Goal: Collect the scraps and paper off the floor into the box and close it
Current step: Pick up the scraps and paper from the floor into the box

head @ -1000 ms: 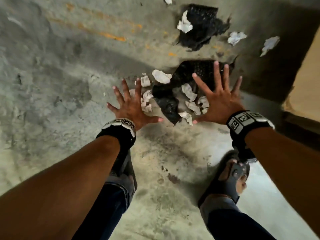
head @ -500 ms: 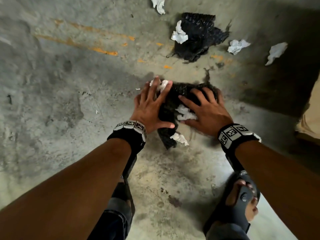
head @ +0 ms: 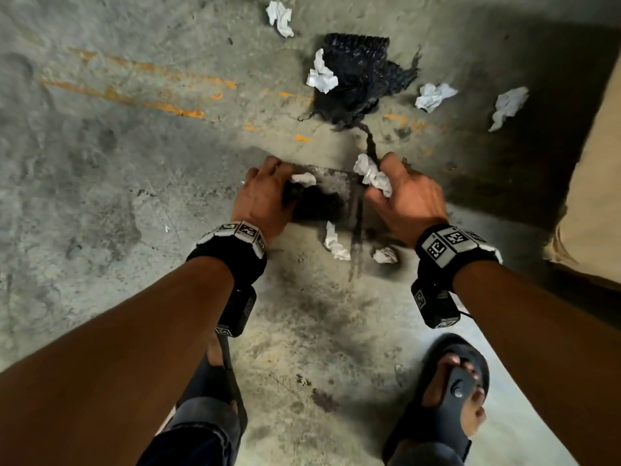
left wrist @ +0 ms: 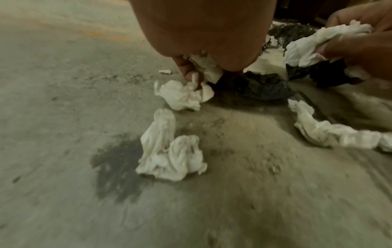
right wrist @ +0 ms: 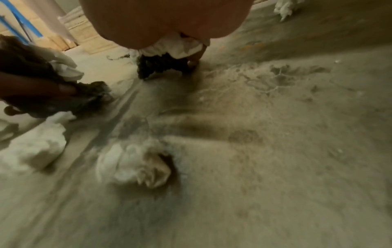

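My left hand grips a bunch of black fabric scrap together with a white paper wad on the concrete floor. My right hand grips crumpled white paper and a trailing strand of black scrap. The left wrist view shows fingers curled round paper and the dark scrap. In the right wrist view, paper and black scrap bulge under the palm. The cardboard box stands at the right edge.
Two loose paper wads lie between my wrists. Farther off lies a second black scrap with paper on it. More paper wads lie nearby. My sandalled feet stand below.
Both hands came down from spread open onto the pile, then curled and pulled apart, each taking black scrap and paper. A few wads dropped loose between them.
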